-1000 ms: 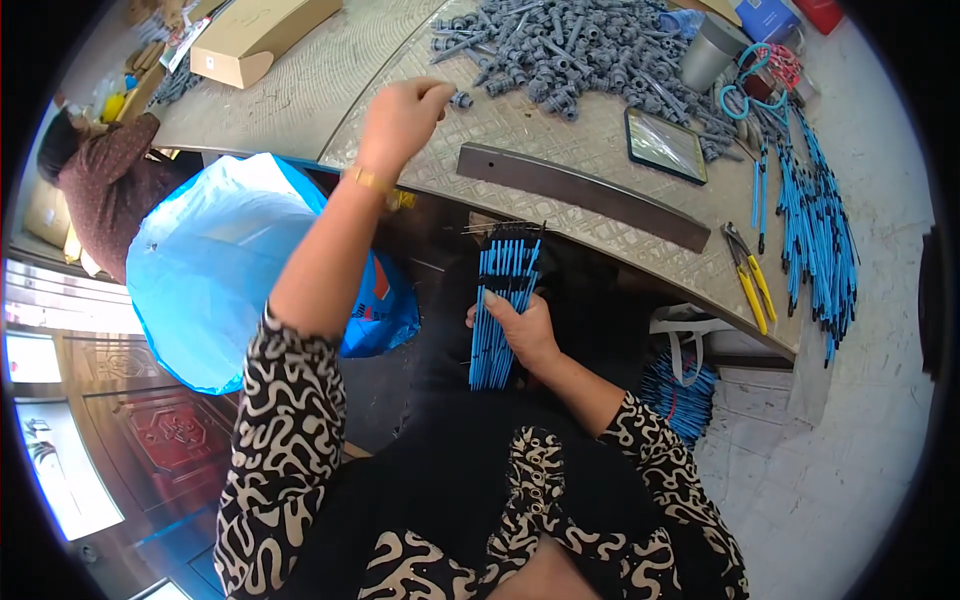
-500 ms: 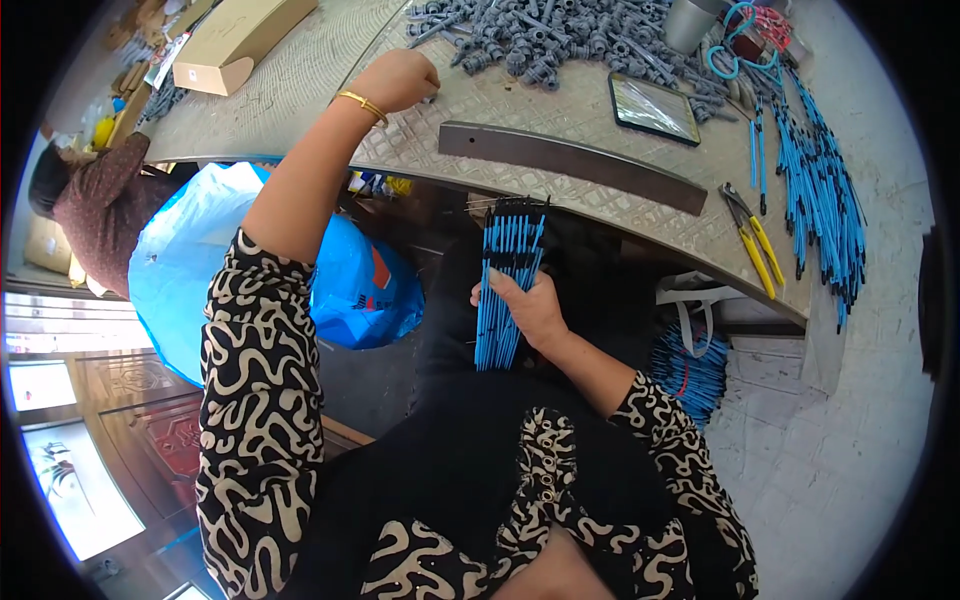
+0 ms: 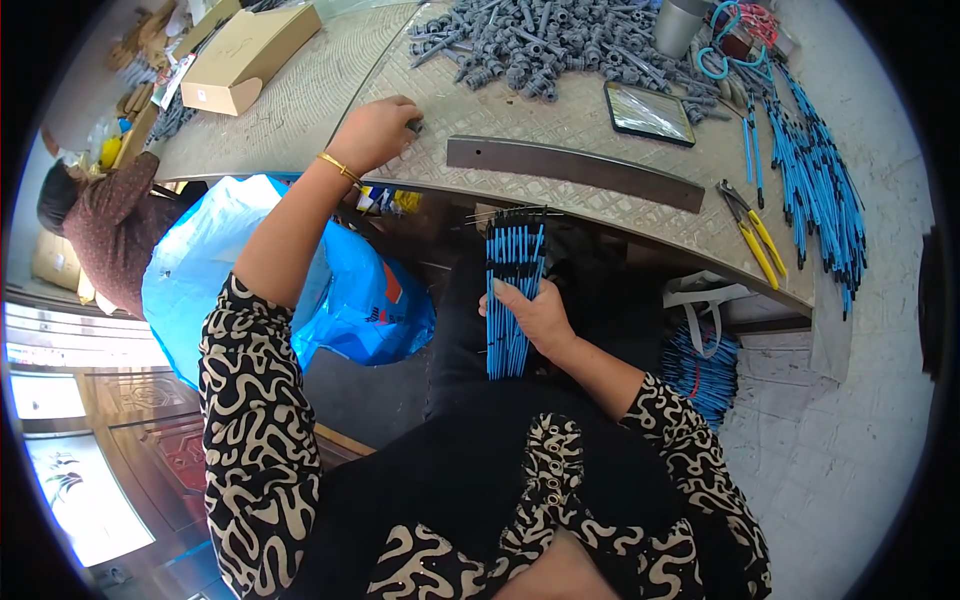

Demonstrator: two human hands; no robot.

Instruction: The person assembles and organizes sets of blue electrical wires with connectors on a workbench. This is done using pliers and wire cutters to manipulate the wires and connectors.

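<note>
A bundle of thin blue rods with black sleeves and wire-like tips (image 3: pixel 512 335) stands nearly upright before my body. My right hand (image 3: pixel 540 318) is wrapped round its middle, thumb across the front. Over the table's near edge is my left hand (image 3: pixel 375 135), its fingers curled and closed. A small dark grey piece (image 3: pixel 415 125) shows at its fingertips; its kind is too small to make out. Beyond this hand lies a heap of grey ribbed plastic fittings (image 3: pixel 530 50).
A dark metal bar (image 3: pixel 575 172) lies along the table edge. Yellow-handled pliers (image 3: pixel 755 240), a framed glossy panel (image 3: pixel 648 113) and more blue rods (image 3: pixel 815 190) are at right. A blue plastic bag (image 3: pixel 215 245) hangs at left, near another person (image 3: pixel 110 225).
My left hand has moved slightly nearer along the table, and the grey piece at its fingertips shows more. My right hand still grips the bundle. The whole view has shifted a little.
</note>
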